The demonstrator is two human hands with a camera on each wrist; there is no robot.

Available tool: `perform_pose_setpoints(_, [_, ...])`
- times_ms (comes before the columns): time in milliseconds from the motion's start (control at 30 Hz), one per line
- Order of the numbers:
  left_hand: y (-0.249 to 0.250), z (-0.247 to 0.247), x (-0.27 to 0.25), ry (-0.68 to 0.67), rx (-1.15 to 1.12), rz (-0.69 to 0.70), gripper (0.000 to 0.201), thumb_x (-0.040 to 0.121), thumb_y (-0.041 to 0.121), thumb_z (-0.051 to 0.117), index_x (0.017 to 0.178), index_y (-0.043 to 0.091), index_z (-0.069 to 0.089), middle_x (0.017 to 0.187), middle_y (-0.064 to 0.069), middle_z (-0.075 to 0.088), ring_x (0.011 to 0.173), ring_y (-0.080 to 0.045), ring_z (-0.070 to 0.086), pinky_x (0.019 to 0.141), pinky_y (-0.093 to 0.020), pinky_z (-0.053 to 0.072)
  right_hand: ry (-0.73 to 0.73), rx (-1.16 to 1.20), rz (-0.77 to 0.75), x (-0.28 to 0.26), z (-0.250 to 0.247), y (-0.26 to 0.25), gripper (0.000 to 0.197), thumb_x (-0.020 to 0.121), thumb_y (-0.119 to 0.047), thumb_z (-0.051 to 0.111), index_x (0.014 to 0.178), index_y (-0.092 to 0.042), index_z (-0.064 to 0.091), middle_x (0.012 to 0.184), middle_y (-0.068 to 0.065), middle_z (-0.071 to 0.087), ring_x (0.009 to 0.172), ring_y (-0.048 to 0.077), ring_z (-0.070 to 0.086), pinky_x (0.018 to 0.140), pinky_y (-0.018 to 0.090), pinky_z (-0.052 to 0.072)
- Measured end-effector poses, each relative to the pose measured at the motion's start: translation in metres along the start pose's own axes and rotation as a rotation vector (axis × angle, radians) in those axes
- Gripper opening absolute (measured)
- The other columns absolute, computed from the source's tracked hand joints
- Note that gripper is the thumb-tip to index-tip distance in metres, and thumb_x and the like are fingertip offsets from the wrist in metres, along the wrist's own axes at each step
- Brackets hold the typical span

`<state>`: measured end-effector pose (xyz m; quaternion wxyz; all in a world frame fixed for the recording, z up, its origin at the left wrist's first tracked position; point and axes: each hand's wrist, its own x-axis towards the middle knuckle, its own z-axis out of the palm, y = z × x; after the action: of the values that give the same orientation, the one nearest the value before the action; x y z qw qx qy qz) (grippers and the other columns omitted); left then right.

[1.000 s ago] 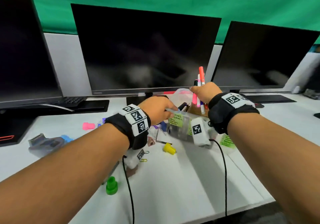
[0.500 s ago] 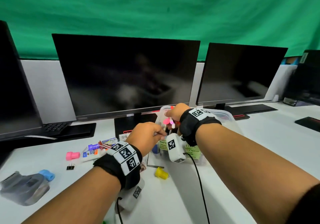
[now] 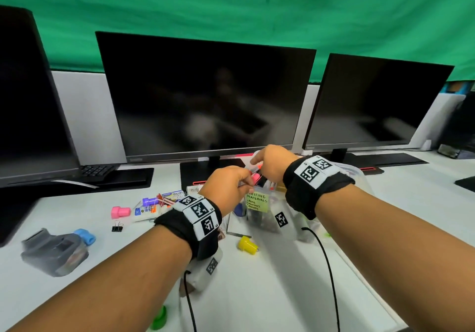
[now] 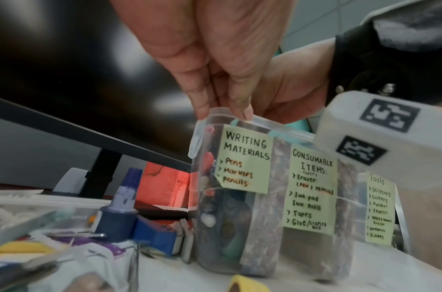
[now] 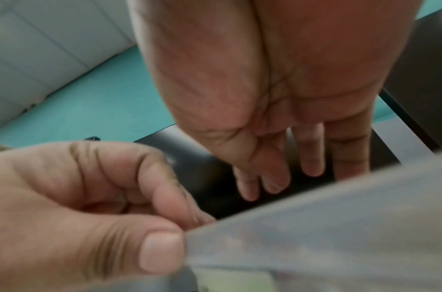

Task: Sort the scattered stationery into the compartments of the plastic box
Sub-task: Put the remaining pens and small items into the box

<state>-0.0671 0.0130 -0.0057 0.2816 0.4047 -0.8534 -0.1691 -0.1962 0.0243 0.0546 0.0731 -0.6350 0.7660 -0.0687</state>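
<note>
Head looks down; wrists close, perhaps sharing the box (image 4: 252, 177).

I see the box (image 4: 270, 233) as clear, glossy plastic with a smooth rim. Matt paper notes (image 4: 246, 160) are stuck on its front wall. Left of the box, the ink bottle (image 4: 120, 213) looks like smooth plastic, and the pink cap (image 3: 120, 211) farther left has a slight shine. Behind the box, the monitor (image 3: 205, 95) screen is dark and glossy. The table (image 3: 270, 293) under the box looks smooth and matt white. My wristbands (image 3: 318, 185) look like matt black cloth.
</note>
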Motion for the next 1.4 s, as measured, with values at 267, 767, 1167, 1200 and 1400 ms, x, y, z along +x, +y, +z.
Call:
perform_pose_setpoints(267, [0.002,-0.006,-0.005,-0.008,-0.013,0.015,0.014,0.090,0.014,0.061,0.097,0.013,0.073,0.104,-0.002,0.064,0.078,-0.011,0.056,0.080,-0.027,0.055,-0.070,-0.053,-0.132,-0.005,0.017,0.015,0.036,0.089,-0.003,0.049,0.120,-0.012,0.065,0.123,0.007,0.063,0.115,0.023,0.058,0.082,0.021,0.041])
perform_pose_setpoints(767, [-0.040,-0.063,-0.031,-0.329,0.406,-0.061,0.026,0.089,0.012,0.059,0.111,0.020,0.068,0.116,0.002,0.066,0.107,-0.016,0.060,0.087,-0.023,0.044,0.255,0.118,-0.265,-0.036,0.018,-0.029,0.029,0.091,-0.005,0.049,0.112,-0.013,0.067,0.117,0.006,0.066,0.108,0.023,0.061,0.090,0.024,0.044])
perform_pose_setpoints(1167, [-0.062,-0.066,-0.106,-0.897,0.400,-0.317,0.045,0.068,0.050,0.077,0.100,0.023,0.061,0.100,-0.004,0.071,0.074,-0.013,0.064,0.058,-0.022,0.050,-0.400,-0.357,-0.545,-0.077,0.108,-0.073,0.040,0.080,-0.044,0.069,0.112,-0.020,0.066,0.106,-0.002,0.064,0.098,0.019,0.058,0.071,0.024,0.040])
perform_pose_setpoints(1200, [-0.062,-0.063,-0.110,-0.908,0.372,-0.335,0.047,0.067,0.048,0.079,0.101,0.022,0.061,0.099,-0.005,0.071,0.071,-0.014,0.064,0.057,-0.021,0.050,-0.403,-0.331,-0.542,-0.077,0.113,-0.076,0.041,0.078,-0.046,0.070,0.109,-0.019,0.067,0.101,-0.002,0.066,0.095,0.019,0.058,0.067,0.023,0.041])
perform_pose_setpoints(1400, [-0.063,-0.045,-0.121,-0.915,0.473,-0.266,0.035,0.074,0.037,0.077,0.099,0.017,0.061,0.085,-0.004,0.070,0.058,-0.014,0.059,0.049,-0.016,0.044,-0.414,-0.291,-0.494,-0.071,0.121,-0.086,0.052,0.077,-0.054,0.067,0.111,-0.015,0.063,0.107,0.006,0.066,0.095,0.024,0.061,0.080,0.031,0.049])
